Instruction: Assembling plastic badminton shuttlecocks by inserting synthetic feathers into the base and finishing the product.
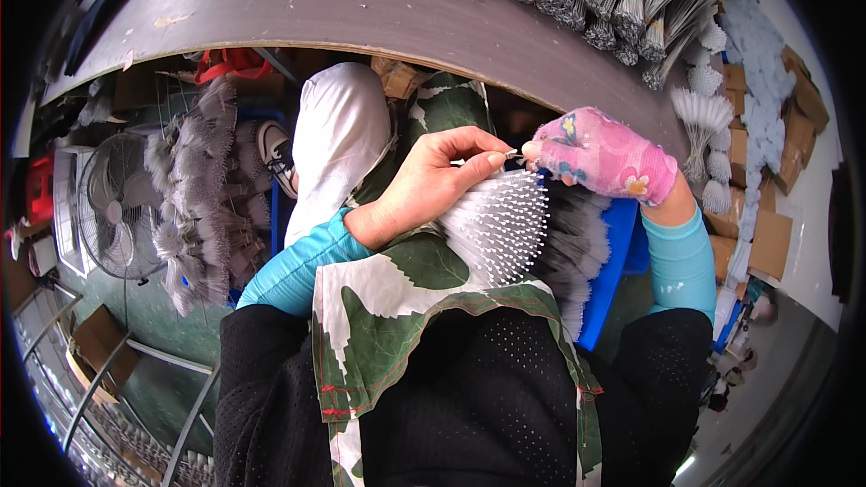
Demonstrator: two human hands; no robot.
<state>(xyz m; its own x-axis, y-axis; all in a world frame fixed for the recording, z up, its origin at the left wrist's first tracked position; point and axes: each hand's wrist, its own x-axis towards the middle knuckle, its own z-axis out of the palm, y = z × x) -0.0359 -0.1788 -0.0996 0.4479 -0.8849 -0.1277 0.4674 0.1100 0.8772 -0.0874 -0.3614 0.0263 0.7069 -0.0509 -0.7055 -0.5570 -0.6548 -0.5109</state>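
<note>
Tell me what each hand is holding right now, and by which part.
The left hand grips the fan of white-tipped wires by its upper edge. The right hand, in a pink glove, pinches a thin wire tip beside the left fingertips.

Grey curved worktable [361, 0] above and beyond the grip, standing fan [117, 207] on green floor [162, 325] well to its left, stacked cardboard boxes [767, 243] to its right, blue bin [613, 261] just beside and below it
</note>
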